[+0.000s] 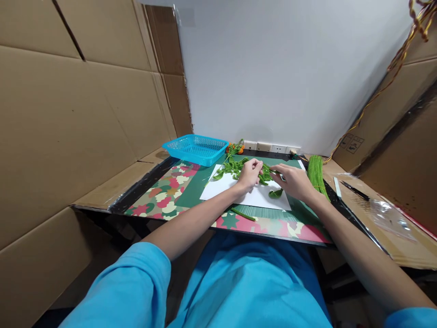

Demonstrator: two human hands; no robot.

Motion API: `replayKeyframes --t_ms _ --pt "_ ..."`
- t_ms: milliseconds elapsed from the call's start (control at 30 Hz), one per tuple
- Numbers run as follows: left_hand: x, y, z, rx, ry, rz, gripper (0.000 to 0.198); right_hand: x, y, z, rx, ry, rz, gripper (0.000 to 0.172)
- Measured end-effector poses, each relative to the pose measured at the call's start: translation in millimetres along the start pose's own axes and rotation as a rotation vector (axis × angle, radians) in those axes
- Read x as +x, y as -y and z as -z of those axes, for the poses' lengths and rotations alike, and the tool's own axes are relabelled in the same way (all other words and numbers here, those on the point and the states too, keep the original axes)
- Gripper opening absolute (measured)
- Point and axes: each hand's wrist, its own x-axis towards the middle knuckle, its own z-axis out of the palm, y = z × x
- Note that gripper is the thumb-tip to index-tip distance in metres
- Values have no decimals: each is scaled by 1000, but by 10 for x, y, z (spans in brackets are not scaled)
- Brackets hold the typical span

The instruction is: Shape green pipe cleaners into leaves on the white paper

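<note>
I watch the left hand (251,175) and right hand (292,178) bend over green fuzzy leaves (233,167) on white paper (215,190); I cannot tell their grip. Cardboard (85,114) flanks the patterned tabletop (160,193) before a white wall (290,68).

Two boxed pictograms (355,144), indistinct, on right-hand cardboard (373,120)

A wrinkled, bright blue top (252,287) with 2 loose, hemmed sleeves (133,278) leaves the forearms (194,218) bare.
</note>
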Motion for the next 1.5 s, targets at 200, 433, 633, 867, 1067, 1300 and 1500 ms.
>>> replayKeyframes --t_ms 200,433,633,867,1067,1300,1500 --pt "-27 -22 -16 0 35 18 29 9 7 -8 -61 99 7 29" --pt "-28 18 -29 43 74 30 22 6 -42 12 -64 28 -53 30" --pt "-81 17 -25 138 122 25 9 7 -40 21 -9 -113 -97 31" --pt "-66 5 17 310 -24 -88 21 -11 1 109 99 -383 -108 37" --pt "-27 38 43 354 -38 -91 15 -38 31 153 238 -503 -94 59" --pt "-76 49 -34 345 221 -96 34 -9 44 103 205 -557 -90 47" --pt "-154 -38 -27 426 249 -215 15 20 -17 151 114 -592 -103 19"
